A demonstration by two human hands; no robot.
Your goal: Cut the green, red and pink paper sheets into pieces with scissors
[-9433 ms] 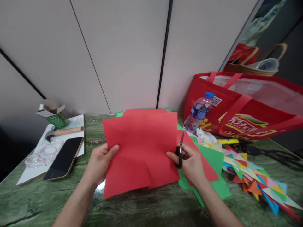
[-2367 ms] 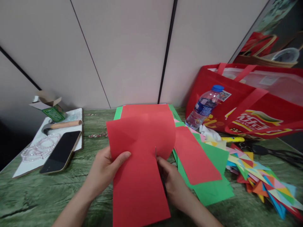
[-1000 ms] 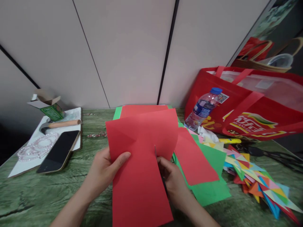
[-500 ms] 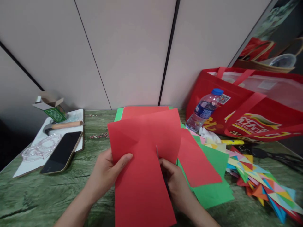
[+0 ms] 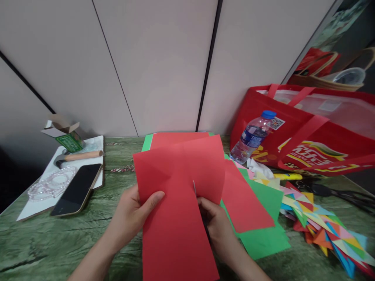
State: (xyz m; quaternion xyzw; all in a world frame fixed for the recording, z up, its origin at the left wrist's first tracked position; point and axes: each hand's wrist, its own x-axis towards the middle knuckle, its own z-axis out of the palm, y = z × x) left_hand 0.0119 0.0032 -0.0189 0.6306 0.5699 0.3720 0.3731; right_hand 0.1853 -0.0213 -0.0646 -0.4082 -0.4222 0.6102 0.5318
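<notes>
Two hands (image 5: pixel 131 212) (image 5: pixel 218 224) flank red paper (image 5: pixel 174 230), left thumb (image 5: pixel 155 200) on top.

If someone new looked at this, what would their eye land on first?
Probably the big red sheet of paper in the middle, with the left hand gripping its left side and a scissor blade showing by the right hand. Next comes the red shopping bag at the right, then the multicoloured folded-paper pieces below it.
</notes>
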